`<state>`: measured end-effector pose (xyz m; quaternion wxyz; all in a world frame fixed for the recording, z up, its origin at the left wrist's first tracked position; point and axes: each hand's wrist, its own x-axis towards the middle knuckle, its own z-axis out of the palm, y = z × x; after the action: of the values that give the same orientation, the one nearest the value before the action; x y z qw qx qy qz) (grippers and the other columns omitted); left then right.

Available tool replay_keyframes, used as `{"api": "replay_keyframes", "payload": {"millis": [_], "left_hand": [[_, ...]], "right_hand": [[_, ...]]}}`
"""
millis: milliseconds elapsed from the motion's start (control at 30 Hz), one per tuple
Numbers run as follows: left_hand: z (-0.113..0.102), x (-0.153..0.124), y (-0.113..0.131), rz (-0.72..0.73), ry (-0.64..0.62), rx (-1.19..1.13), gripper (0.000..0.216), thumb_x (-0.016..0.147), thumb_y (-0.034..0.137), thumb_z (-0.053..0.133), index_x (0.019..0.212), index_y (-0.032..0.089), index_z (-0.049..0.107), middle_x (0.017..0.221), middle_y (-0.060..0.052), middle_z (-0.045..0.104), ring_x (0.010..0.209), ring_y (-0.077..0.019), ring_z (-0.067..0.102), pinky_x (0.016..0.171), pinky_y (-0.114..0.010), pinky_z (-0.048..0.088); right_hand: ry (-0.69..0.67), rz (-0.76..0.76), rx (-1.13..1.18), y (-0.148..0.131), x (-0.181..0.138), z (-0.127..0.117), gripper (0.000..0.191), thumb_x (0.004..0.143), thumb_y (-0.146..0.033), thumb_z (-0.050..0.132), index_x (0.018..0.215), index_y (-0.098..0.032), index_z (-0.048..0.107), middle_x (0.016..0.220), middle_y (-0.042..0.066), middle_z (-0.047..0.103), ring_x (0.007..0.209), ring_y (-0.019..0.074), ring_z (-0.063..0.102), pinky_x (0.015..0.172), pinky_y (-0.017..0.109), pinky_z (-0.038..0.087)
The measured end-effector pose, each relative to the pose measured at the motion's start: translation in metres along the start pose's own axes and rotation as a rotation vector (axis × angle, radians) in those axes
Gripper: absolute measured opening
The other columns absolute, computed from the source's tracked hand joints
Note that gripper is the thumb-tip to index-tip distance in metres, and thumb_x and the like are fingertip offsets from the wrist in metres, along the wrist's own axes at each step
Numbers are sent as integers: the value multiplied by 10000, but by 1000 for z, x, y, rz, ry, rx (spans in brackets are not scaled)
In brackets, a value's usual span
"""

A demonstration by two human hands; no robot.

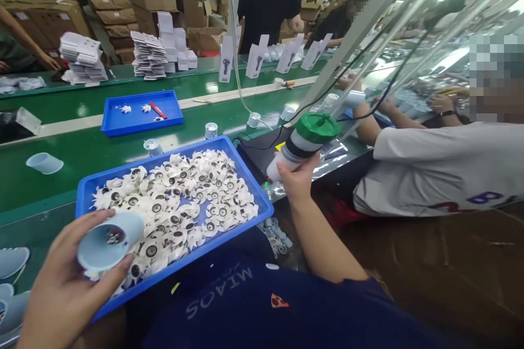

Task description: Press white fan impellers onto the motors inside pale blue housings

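My left hand is closed around a light-blue plastic cup-shaped housing, its open end tilted towards me. Small metallic and coloured parts show deep inside it. Beneath and beyond it lies a blue tray heaped with white fan impellers with dark round centres. To the right of the tray, my right hand grips a white cylindrical tool with a black band and a green cap. The tool leans up to the right, and its lower end is partly behind my fingers.
A smaller blue tray with a few impellers and a red pen-like tool lies on the green conveyor. More blue housings stand around. Cables hang at the right. A co-worker in a white shirt sits close by.
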<state>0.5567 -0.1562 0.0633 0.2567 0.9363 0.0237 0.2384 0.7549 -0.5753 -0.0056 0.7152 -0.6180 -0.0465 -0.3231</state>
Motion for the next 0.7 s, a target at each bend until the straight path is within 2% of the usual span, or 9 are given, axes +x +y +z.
{"api": "replay_keyframes", "payload": {"millis": [67, 133, 200, 333, 433, 500, 567, 700], "left_hand": [[12, -5, 8, 27, -35, -49, 555, 840, 669, 650, 1325, 401, 618, 1335, -54, 700, 1237, -361, 688, 1113, -585, 560], [21, -9, 18, 70, -90, -49, 553, 863, 631, 660, 1372, 424, 592, 1347, -47, 692, 1251, -344, 679, 1095, -559, 573], [29, -10, 33, 151, -151, -55, 559, 882, 573, 684, 1408, 424, 568, 1339, -49, 693, 1235, -324, 682, 1050, -517, 596], [49, -7, 67, 324, -230, -123, 475, 920, 449, 683, 1371, 340, 580, 1346, -71, 706, 1264, -304, 678, 1066, -474, 582], [59, -7, 84, 286, -240, -210, 464, 918, 390, 654, 1349, 241, 570, 1289, -101, 741, 1168, -272, 737, 985, -398, 618], [59, -9, 91, 193, -247, -244, 476, 870, 456, 703, 1269, 207, 629, 1126, -87, 782, 985, -259, 776, 823, -349, 642], [56, -8, 96, 90, -281, -266, 460, 798, 557, 772, 1096, 213, 709, 956, -56, 794, 833, -255, 775, 688, -326, 626], [51, -5, 106, -11, -318, -289, 426, 744, 650, 783, 783, 233, 706, 724, -14, 741, 631, -217, 711, 548, -294, 562]], "right_hand": [[11, -13, 94, -20, 4, 6, 868, 581, -572, 935, 1257, -307, 460, 1015, -3, 718, 716, 190, 737, 787, 447, 687], [-92, 65, 222, -48, 5, 16, 699, 652, -658, 872, 1137, -271, 549, 885, -12, 706, 651, 177, 708, 717, 405, 688], [-286, 224, 357, -78, 1, 33, 600, 728, -715, 802, 1039, -240, 608, 822, 1, 690, 660, 175, 702, 668, 358, 678], [-686, 524, 650, -123, -21, 90, 651, 694, -769, 788, 1032, -232, 640, 850, 16, 694, 676, 185, 696, 591, 337, 658], [-903, 650, 743, -144, -39, 130, 640, 687, -741, 827, 1014, -222, 646, 902, 41, 710, 737, 202, 716, 645, 353, 673], [-937, 698, 737, -156, -49, 144, 655, 645, -715, 889, 993, -221, 636, 931, 38, 708, 770, 198, 722, 665, 338, 670], [-891, 732, 705, -165, -56, 149, 696, 578, -699, 943, 968, -228, 612, 929, 14, 692, 766, 178, 710, 657, 310, 657], [-876, 759, 622, -169, -66, 146, 792, 469, -730, 957, 983, -248, 596, 908, -22, 687, 770, 171, 703, 682, 308, 660]]}}
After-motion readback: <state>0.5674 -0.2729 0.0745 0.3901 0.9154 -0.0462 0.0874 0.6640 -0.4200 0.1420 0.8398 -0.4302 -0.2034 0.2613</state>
